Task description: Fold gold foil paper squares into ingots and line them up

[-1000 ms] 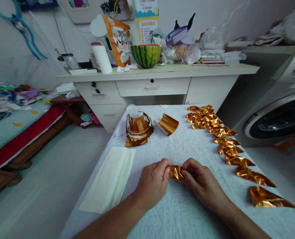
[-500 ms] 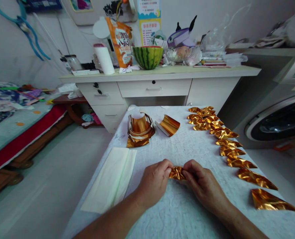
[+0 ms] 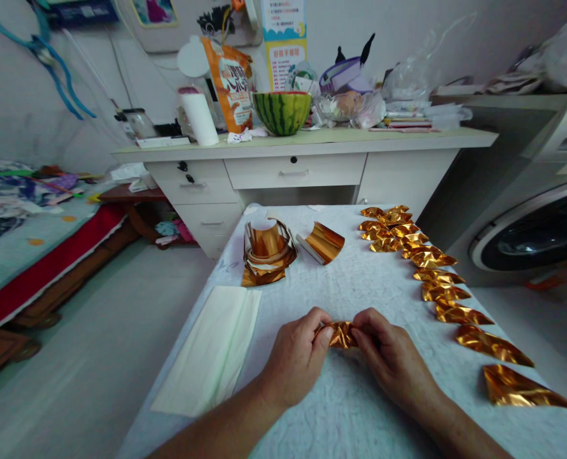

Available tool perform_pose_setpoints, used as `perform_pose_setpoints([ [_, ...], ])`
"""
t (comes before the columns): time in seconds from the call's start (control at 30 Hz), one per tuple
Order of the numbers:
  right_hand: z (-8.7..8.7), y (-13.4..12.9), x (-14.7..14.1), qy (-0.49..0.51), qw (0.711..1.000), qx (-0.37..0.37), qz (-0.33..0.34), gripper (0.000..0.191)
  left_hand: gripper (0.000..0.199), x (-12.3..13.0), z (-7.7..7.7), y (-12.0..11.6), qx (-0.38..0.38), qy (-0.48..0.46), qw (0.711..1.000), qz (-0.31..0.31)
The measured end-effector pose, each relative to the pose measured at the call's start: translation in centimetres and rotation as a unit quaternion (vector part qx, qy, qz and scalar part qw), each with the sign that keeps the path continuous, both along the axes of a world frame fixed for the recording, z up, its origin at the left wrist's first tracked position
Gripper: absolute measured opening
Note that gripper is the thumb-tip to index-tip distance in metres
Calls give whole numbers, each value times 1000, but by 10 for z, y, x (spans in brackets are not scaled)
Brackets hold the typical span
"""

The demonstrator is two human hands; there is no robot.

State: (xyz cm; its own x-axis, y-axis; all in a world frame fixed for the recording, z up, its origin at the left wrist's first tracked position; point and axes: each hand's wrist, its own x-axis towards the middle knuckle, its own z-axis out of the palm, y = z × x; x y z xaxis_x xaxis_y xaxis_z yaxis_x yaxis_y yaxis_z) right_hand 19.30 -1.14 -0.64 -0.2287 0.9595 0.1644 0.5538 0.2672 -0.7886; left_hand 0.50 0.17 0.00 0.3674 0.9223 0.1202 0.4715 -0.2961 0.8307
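Observation:
A small crumpled piece of gold foil [image 3: 342, 335] is pinched between both hands above the cloth-covered table [image 3: 360, 401]. My left hand [image 3: 298, 357] grips its left end, and my right hand [image 3: 391, 350] grips the right end. Beyond them lie a stack of curled gold foil sheets [image 3: 266, 245] and a separate curved gold sheet [image 3: 325, 242]. Pale folded paper [image 3: 206, 350] rests to the left of my left hand. Several folded gold foil shapes [image 3: 496, 344] run in a line down the table's right side.
A white desk [image 3: 295, 171] stands behind the table, bearing a half watermelon [image 3: 282, 113], an orange pouch [image 3: 229, 86] and a white roll [image 3: 199, 118]. A washing machine [image 3: 517, 159] is at the right, and a bed [image 3: 34, 255] at the left.
My left fingers have shifted slightly on the foil, with the thumb now lying more along its left end. My right hand keeps nearly the same grip. The view has moved slightly.

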Motion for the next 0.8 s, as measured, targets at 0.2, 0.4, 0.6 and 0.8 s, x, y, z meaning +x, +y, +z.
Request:
perform_pose_setpoints([
  [0.2, -3, 0, 0, -30, 998, 30, -38, 12, 17, 1, 1, -1, 0, -17, 1000, -13],
  [0.4, -3, 1, 1, -25, 999, 17, -19, 13, 17, 2, 0, -2, 25, 36, 999, 25],
  [0.6, 1, -1, -1, -22, 1000, 11, -11, 14, 18, 1, -1, -1, 28, 50, 998, 8],
  [0.8, 4, -1, -2, -16, 1000, 6, -4, 14, 16, 2, -1, 0, 22, 46, 999, 20],
])
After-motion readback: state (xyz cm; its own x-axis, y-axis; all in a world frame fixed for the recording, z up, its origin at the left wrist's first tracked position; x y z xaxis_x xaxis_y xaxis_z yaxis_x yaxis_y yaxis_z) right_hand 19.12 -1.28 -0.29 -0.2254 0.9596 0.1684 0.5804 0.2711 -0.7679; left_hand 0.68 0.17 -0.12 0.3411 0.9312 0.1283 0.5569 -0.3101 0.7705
